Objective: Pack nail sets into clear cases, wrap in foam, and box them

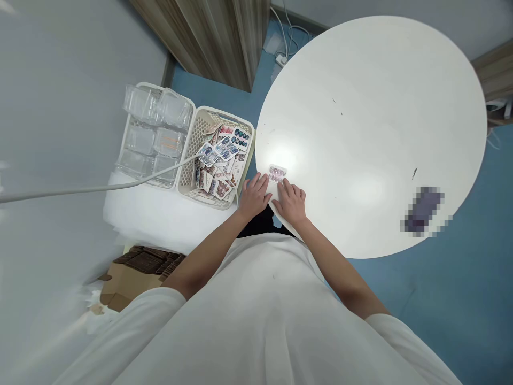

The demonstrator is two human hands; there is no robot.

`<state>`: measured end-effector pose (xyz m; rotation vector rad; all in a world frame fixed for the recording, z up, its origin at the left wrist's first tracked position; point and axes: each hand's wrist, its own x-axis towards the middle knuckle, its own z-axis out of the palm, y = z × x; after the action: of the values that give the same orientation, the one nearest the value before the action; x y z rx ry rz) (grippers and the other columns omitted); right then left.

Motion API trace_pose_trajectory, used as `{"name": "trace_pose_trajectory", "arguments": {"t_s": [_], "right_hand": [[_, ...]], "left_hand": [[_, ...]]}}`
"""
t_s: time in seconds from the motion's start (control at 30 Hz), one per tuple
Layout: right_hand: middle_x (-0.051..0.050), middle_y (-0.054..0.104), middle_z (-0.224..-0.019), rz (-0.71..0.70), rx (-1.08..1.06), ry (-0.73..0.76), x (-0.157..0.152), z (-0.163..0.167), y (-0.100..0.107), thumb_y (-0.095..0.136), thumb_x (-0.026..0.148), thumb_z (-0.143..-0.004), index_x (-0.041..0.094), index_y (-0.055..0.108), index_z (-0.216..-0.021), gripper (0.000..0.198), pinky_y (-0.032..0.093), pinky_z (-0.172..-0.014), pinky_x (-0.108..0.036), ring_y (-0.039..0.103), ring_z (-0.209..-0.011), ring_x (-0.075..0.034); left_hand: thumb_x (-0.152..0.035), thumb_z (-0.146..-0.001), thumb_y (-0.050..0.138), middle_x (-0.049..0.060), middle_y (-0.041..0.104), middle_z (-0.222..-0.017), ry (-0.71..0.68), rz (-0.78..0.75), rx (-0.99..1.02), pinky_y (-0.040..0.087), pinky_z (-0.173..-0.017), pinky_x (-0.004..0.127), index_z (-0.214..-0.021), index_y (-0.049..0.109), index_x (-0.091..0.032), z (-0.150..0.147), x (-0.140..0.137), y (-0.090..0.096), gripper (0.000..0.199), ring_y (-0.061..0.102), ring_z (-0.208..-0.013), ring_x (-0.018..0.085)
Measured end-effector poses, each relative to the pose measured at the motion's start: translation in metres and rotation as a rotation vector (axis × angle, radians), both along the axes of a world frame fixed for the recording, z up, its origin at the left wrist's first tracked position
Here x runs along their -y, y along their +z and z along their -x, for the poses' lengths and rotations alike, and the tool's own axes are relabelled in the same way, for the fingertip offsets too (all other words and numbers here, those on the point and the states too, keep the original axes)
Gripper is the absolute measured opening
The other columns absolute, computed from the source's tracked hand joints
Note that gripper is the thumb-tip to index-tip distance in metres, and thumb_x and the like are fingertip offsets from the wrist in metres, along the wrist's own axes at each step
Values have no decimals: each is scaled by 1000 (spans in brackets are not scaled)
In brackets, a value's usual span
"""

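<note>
A small white card of pinkish press-on nails lies flat near the left edge of the round white table. My left hand rests at the table's rim, fingers stretched toward the card's lower left corner. On the other side, my right hand lies on the tabletop with its fingers extended, its fingertips by the card's lower right corner. Both hands look open, with nothing enclosed in them. Whether the fingertips press on the card is too small to tell.
Left of the table stands a cream basket heaped with nail cards. Beside it, another basket holds clear plastic boxes. A white cable crosses over them. A cardboard box sits lower left; a blurred dark object lies at the table's right.
</note>
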<state>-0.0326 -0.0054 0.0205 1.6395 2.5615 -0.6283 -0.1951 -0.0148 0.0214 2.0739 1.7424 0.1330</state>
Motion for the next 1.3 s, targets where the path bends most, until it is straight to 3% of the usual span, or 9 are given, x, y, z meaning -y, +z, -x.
{"name": "trace_pose_trajectory", "arguments": {"t_s": [0.73, 0.9, 1.03, 1.1, 1.2, 1.3], "right_hand": [[-13, 25, -145, 33, -71, -12, -11, -3, -1, 44, 50, -82, 17, 31, -136, 64, 26, -93, -47, 33, -116, -33], [-15, 25, -145, 31, -178, 14, -5, -17, -1, 42, 50, -83, 15, 23, -139, 69, 31, -95, -45, 34, -122, -30], [-16, 29, -142, 14, -281, 8, 0, -30, 0, 36, 39, -87, 12, 15, -141, 64, 37, -94, -42, 33, -126, -26], [-16, 32, -140, 29, -312, 2, 2, -36, 3, 35, 33, -88, 14, 12, -141, 62, 42, -89, -40, 40, -121, -25], [-15, 39, -135, 90, -333, 10, 5, -48, 10, 37, 29, -87, 17, 10, -142, 63, 49, -73, -37, 55, -99, -22], [-13, 48, -125, 105, -368, 43, 11, -62, 17, 38, 28, -86, 19, 15, -141, 60, 50, -65, -33, 59, -82, -18]], "left_hand": [[-26, -87, 32, 11, 30, -144, 8, 18, 61, 23, -103, 44, -138, 29, -13, 6, -11, -4, 52, 21, -134, 27], [-21, -84, 34, 10, 39, -140, 77, -38, 114, 23, -103, 43, -134, 35, -14, 4, -5, 0, 50, 26, -133, 25], [-27, -84, 38, 9, 50, -130, 168, -29, 175, 31, -100, 42, -125, 45, -16, -1, 4, 0, 43, 38, -125, 24], [-28, -85, 38, 8, 55, -123, 175, 10, 209, 35, -97, 40, -122, 48, -18, -6, 11, 0, 40, 47, -117, 22], [-29, -85, 39, 7, 58, -118, 166, 61, 240, 39, -94, 40, -118, 51, -19, -16, 23, 6, 36, 51, -111, 22], [-30, -84, 41, 7, 59, -118, 188, 103, 247, 39, -93, 41, -116, 52, -19, -30, 35, 18, 35, 52, -111, 22]]}}
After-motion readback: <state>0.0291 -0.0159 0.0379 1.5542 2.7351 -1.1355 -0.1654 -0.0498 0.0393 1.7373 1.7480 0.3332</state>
